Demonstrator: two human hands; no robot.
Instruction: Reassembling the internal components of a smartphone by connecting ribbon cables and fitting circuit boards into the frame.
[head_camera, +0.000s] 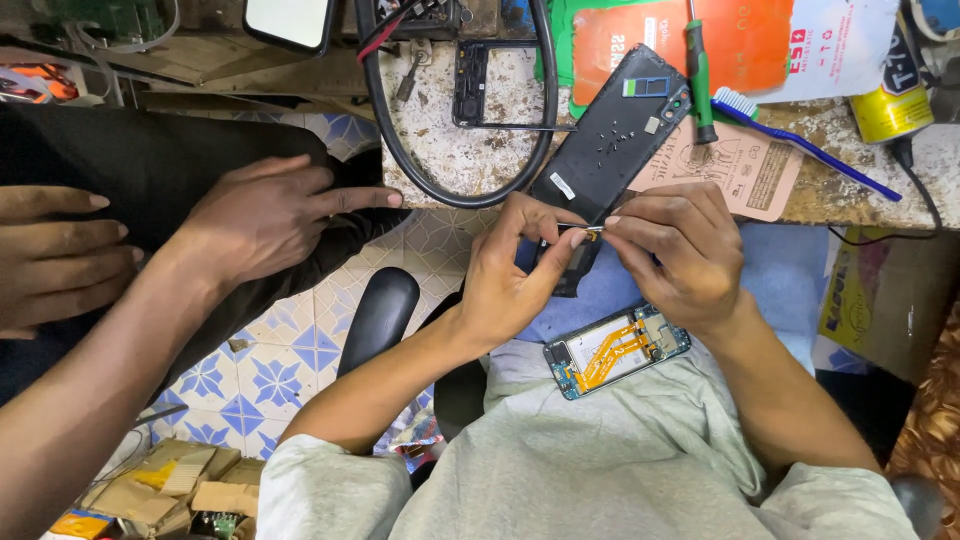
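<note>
Phone back cover (608, 140), black and dotted with tiny screws, leans off the near edge of the worktop (450, 150) toward the person's lap. Both hands meet just below it: the left hand (510, 275) and the right hand (680, 250) each pinch one small metal part (594, 229) between thumb and fingers, fingertips almost touching. The part is too small to identify. On the lap, below the right hand, lies an opened phone body (617, 352) with an orange flex cable showing. On the worktop behind sit a green-handled screwdriver (698, 75), a blue toothbrush (800, 140) and a black phone frame (475, 80) inside a loop of black cable (375, 120). To the left, another person's hand (265, 215) rests flat on dark cloth.
</note>
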